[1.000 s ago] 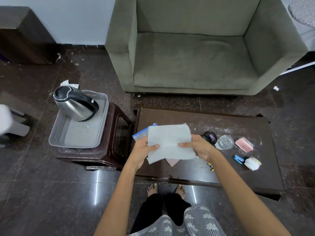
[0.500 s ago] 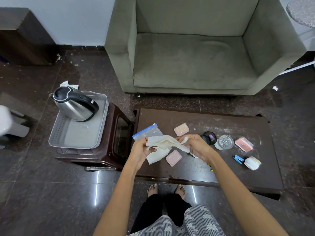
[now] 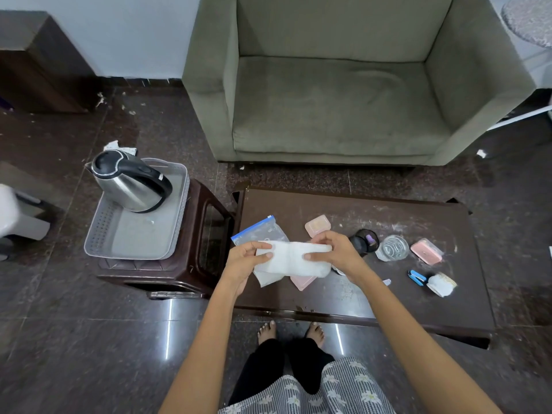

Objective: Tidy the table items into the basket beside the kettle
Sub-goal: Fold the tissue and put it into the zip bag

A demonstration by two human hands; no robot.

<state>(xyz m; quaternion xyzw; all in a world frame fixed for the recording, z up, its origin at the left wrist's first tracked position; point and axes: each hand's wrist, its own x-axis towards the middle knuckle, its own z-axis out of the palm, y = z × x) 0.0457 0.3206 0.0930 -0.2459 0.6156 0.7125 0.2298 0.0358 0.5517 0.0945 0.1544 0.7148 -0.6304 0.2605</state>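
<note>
Tissue (image 3: 294, 259), white, folded — pinched at both ends, L hand (image 3: 245, 259) and R hand (image 3: 336, 253), held above table (image 3: 358, 294) near edge. Beneath/behind: zip bag (image 3: 263, 231), 2 pink cases (image 3: 318, 225). R of hands — black jar (image 3: 366, 240), glass dish (image 3: 392, 248), pink box (image 3: 426, 251), blue clip (image 3: 416, 277). Basket (image 3: 131, 234) w/ kettle (image 3: 128, 180) sat on stool (image 3: 206, 234), L of table.
</note>
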